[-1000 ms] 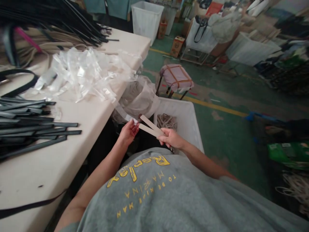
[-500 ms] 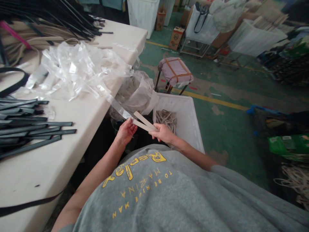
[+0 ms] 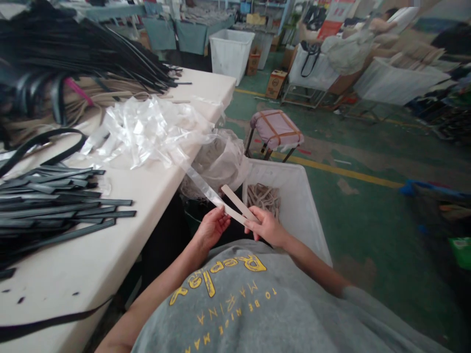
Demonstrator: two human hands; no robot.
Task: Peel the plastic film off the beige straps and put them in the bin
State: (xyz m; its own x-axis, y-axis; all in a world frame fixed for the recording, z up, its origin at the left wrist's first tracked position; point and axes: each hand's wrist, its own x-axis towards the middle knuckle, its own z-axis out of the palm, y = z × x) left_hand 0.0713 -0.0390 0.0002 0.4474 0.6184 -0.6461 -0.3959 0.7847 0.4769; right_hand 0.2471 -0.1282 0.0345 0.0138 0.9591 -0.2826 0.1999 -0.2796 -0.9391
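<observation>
My right hand (image 3: 267, 226) is closed around a flat beige strap (image 3: 235, 197), with two lengths of it fanning out toward the left. The upper length points freely up and left. The lower one runs to my left hand (image 3: 212, 228), whose thumb and fingers pinch a clear plastic strip (image 3: 202, 182) where it meets the strap's end. How far the plastic overlaps the strap is hard to see. That strip leads back to a heap of clear plastic strips (image 3: 147, 130) on the white table (image 3: 147, 196). Both hands are in front of my grey shirt.
Black straps (image 3: 66, 206) lie in bundles on the table's left, beside a larger dark pile (image 3: 91, 49). Right of the table edge are a plastic bag (image 3: 224, 159) and a white bin (image 3: 305, 206) holding beige straps. Behind them stands a padded stool (image 3: 275, 127).
The camera view has tilted up, so everything sits lower and further right. Both hands keep nearly the same hold on the strap and the plastic strip.
</observation>
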